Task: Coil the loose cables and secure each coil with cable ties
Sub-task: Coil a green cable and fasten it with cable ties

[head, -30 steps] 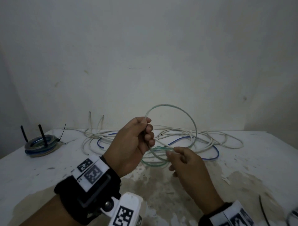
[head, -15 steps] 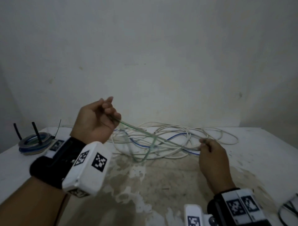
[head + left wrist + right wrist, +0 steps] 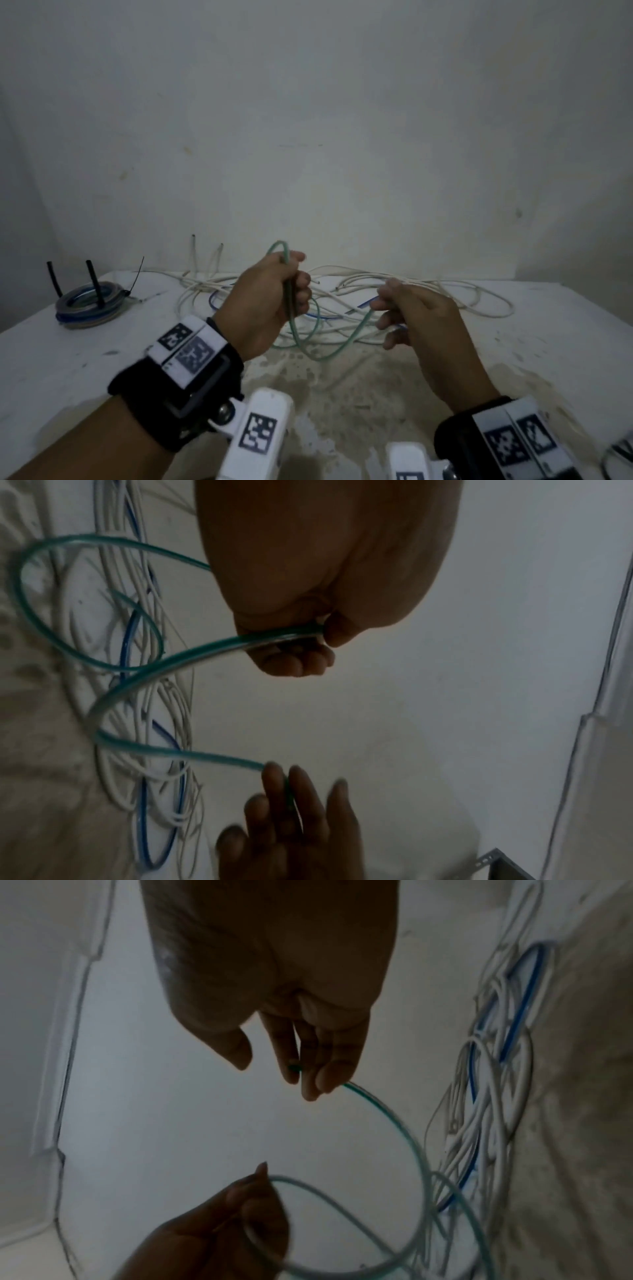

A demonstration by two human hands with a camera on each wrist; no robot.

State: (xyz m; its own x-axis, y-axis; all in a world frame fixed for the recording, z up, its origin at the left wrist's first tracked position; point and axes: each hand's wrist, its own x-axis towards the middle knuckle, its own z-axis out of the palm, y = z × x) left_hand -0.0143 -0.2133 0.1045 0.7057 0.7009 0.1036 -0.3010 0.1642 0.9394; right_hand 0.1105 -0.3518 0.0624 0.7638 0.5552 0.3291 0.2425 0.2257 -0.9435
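Since 0.5 s ago both hands have drawn together. Left hand (image 3: 274,301) fists around the green cable (image 3: 329,353), a small loop poking above it. Right hand (image 3: 418,322) pinches the translucent strand, sagging between them above the table (image 3: 102,359).

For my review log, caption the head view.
Left hand grips green cable loops; right hand pinches its strand above tangled white cables.
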